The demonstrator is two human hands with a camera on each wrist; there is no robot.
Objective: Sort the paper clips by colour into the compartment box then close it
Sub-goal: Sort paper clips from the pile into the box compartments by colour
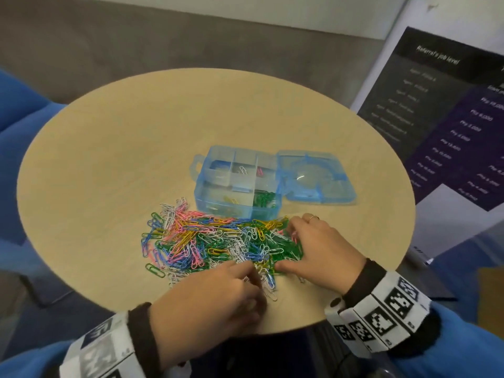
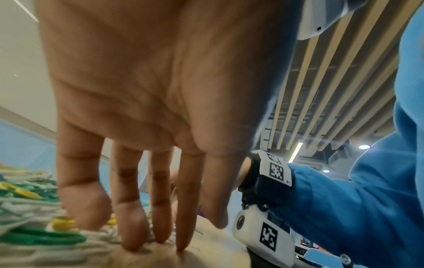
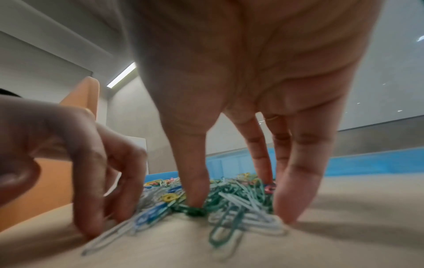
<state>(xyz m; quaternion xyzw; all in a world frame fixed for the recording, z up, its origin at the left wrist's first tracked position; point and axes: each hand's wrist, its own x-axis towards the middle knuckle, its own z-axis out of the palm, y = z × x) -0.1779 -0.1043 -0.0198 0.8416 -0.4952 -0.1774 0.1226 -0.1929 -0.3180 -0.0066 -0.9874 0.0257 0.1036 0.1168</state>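
left hand [image 1: 215, 298]: nearest, fingers [image 2: 133, 226] loosely spread, tips down on the near edge of the pile, gripping nothing
right hand [image 1: 316, 249]: fingers [image 3: 296, 181] spread wide, pressing the green patch
clips [image 1: 218, 241]: big mixed pile mid tabletop [image 1: 109, 159]
box [image 1: 240, 181]: just behind the pile, lid [image 1: 313, 175] flopped open, a few clips already sorted inside

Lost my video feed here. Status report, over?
Both hands in the clip pile: left hand fingering white clips, right hand spread over green ones. Compartment box open, mostly unfilled. Nothing blocking it.
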